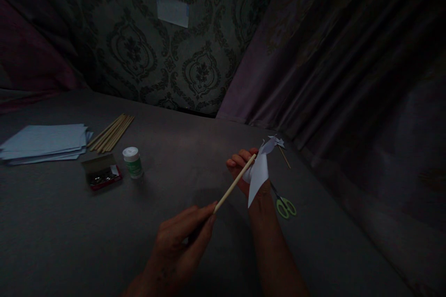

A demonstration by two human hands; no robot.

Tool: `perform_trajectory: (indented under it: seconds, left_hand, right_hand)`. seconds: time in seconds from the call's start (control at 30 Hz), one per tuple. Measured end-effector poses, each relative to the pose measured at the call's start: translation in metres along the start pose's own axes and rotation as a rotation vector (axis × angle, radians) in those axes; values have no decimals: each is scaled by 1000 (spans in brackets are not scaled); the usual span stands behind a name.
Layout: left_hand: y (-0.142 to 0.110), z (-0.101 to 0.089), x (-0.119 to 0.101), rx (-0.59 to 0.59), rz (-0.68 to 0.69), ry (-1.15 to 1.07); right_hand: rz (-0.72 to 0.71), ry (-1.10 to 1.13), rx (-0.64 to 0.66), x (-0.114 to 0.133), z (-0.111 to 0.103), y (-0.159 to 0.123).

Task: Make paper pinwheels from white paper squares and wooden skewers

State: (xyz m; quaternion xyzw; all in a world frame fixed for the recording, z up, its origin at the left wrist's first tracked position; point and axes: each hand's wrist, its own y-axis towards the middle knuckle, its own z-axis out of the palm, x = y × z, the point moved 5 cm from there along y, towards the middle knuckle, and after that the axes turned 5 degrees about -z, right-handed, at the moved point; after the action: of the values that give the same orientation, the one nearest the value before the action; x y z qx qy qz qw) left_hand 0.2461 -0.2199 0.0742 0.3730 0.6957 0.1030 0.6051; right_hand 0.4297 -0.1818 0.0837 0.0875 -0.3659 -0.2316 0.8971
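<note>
My left hand [181,239] pinches the near end of a thin wooden stick [234,184], which slants up and to the right. Its far end meets a folded white paper shape [259,171] that my right hand [244,169] grips with curled fingers. Both hands hover just above a dark grey surface [69,232].
A green-handled pair of scissors [284,204] lies just right of my right wrist. A finished paper shape on a stick [277,144] lies behind it. At the left are a paper stack [43,144], a bundle of sticks [111,133], an open small box [101,172] and a white-capped bottle [133,161].
</note>
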Motion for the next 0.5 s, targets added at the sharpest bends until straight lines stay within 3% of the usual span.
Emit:
perform_trajectory:
  seconds: [0.5]
  left_hand:
    - [-3,1,-1,7,33,29]
  right_hand:
    - [-9,-140,-13,3,-2,-1]
